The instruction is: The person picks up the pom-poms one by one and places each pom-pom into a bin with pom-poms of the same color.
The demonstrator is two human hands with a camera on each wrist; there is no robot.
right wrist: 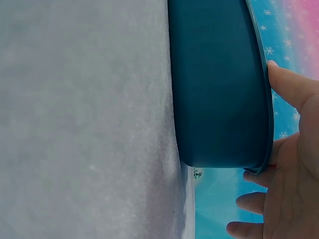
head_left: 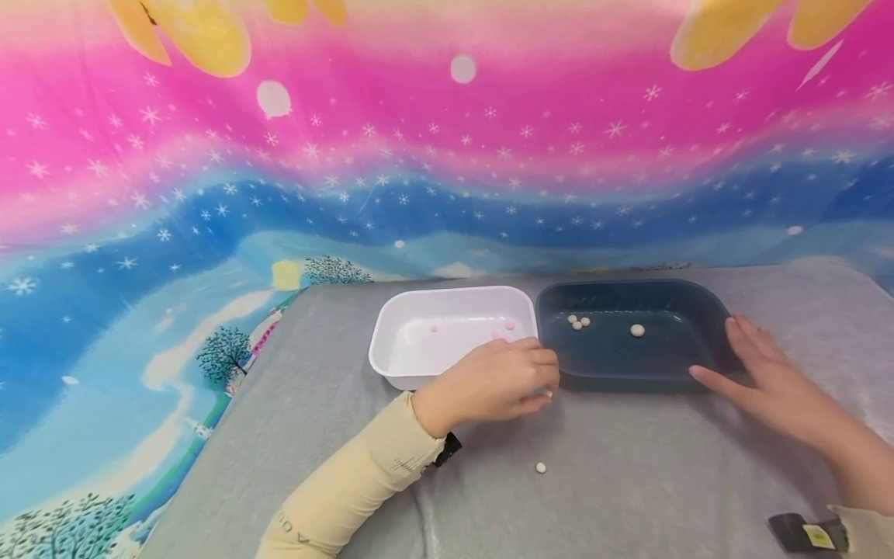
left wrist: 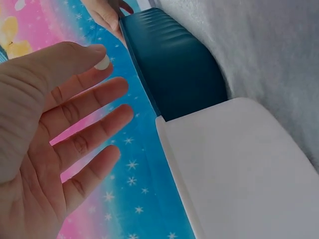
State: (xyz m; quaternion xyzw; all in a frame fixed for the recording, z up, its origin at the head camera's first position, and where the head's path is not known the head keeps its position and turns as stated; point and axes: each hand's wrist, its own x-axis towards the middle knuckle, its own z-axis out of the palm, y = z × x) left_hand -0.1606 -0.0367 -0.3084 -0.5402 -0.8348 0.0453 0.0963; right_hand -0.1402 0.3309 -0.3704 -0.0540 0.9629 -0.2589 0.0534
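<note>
My left hand (head_left: 497,382) is over the near edge where the two bins meet, pinching a small white ball (left wrist: 103,63) between thumb and index finger; its other fingers are spread. A white bin (head_left: 380,365) with a few small pink balls (head_left: 510,325) stands below and left of it. To its right is a dark teal bin (head_left: 628,380) holding several white balls (head_left: 638,331). My right hand (head_left: 775,380) rests at the teal bin's right end, thumb touching the near rim and fingers extended at the corner. Another white ball (head_left: 541,467) lies on the grey cloth.
Grey cloth (head_left: 628,481) covers the table under both bins, which stand side by side. Behind and to the left hangs a colourful printed backdrop (head_left: 419,155) with snowflakes and trees.
</note>
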